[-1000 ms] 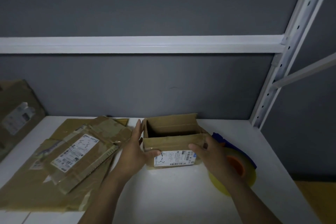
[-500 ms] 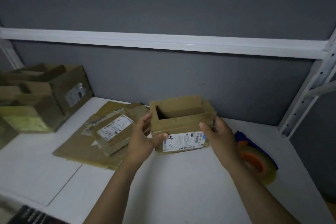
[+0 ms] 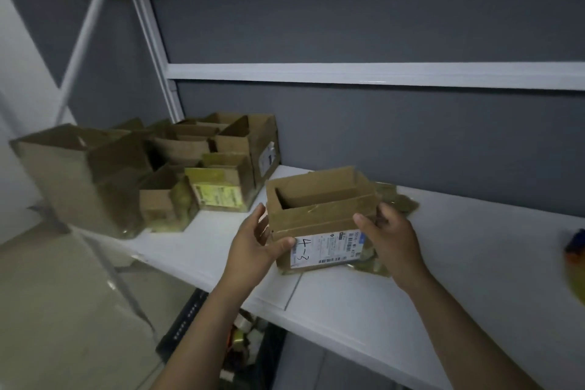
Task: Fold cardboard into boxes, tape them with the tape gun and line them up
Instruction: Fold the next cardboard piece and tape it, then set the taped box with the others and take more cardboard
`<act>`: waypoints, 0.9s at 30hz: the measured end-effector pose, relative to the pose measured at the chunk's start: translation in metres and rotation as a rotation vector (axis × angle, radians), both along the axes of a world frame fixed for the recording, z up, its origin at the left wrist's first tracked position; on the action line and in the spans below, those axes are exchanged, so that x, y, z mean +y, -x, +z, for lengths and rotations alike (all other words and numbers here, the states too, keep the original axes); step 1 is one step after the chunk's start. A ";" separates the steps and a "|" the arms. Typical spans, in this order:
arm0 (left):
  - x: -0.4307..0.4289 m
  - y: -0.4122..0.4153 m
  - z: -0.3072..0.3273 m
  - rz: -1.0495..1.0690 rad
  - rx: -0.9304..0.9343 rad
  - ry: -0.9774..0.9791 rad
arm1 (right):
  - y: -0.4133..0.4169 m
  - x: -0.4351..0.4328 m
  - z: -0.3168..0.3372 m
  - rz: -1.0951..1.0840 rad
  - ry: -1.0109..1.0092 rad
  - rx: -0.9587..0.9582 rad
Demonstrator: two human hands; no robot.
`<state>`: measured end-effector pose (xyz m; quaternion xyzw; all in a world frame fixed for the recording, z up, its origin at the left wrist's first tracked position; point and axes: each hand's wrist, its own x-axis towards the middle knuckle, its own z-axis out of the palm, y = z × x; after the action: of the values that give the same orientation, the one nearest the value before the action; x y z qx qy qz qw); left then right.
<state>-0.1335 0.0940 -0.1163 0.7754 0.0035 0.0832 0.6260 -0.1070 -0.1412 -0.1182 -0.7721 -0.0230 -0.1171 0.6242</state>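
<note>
Both hands are on the box (image 3: 319,215) rn. L hand (image 3: 253,247) grips its left end, thumb across the front by the label (image 3: 326,247), which has "4-3" scrawled on it. R hand (image 3: 389,237) is clamped on the right end, fingers curled round the corner. Box is open on top, mid-shelf (image 3: 459,263), over some flat cardboard (image 3: 397,199); can't tell if it's touching that or held just off it. Further left, at the shelf's end by the wall, a bunch of other boxes (image 3: 221,168) stand packed together, open-topped too. Tape gun (image 3: 575,244) is at the far right edge, blurry, well apart from both hands. Dark crate (image 3: 240,336) w/ odds and ends under the shelf.
</note>
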 end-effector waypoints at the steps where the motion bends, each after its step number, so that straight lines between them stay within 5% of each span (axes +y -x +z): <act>1: 0.021 0.001 -0.001 0.018 -0.005 -0.020 | 0.002 0.022 -0.001 0.013 -0.008 0.002; 19: 0.213 -0.091 -0.018 0.148 0.016 -0.379 | -0.080 0.232 -0.046 -0.001 0.144 0.091; 27: 0.259 -0.122 -0.031 0.152 -0.093 -0.601 | -0.101 0.276 -0.051 -0.087 0.389 0.029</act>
<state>-0.0114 0.3527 -0.1470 0.9186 0.0077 0.1624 0.3602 -0.0058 0.1351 -0.1690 -0.8801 -0.0028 -0.1260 0.4577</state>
